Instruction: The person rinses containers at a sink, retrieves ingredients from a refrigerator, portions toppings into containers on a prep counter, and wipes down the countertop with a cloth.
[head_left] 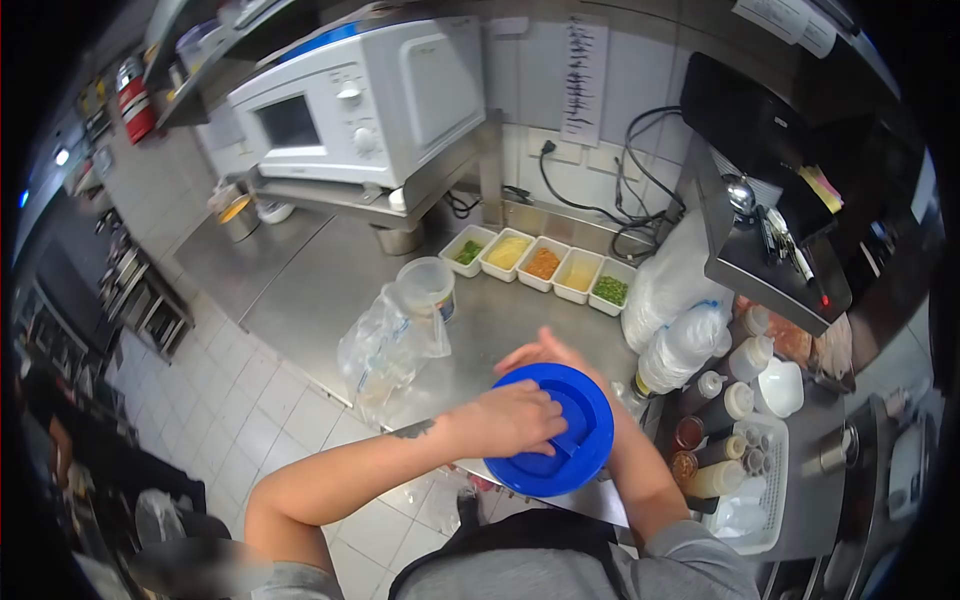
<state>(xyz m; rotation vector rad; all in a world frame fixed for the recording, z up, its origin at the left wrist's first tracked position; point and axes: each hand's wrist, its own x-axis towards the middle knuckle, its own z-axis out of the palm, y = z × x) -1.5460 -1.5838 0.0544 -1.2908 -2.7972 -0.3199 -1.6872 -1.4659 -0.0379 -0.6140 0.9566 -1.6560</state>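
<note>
A round blue plastic lid [590, 420] with a sunken middle and a raised bar is held in front of my body, over the counter's near edge. My left hand [515, 418] reaches in from the left, its fingers curled into the sunken part around the bar. My right hand [545, 352] is at the lid's far side, with fingers stretched out; the lid hides part of the hand and wrist. Beyond the lid, a clear plastic tub [427, 285] stands beside a crumpled clear plastic bag [385, 345]. Whatever lies under the lid is hidden.
Several white trays of chopped food [541, 264] line the back of the steel counter [290, 265]. A microwave [410, 100] sits on a raised shelf. Stacked cups [685, 345] and a white basket [770, 500] with bottles stand right. Another person [90, 450] is at far left.
</note>
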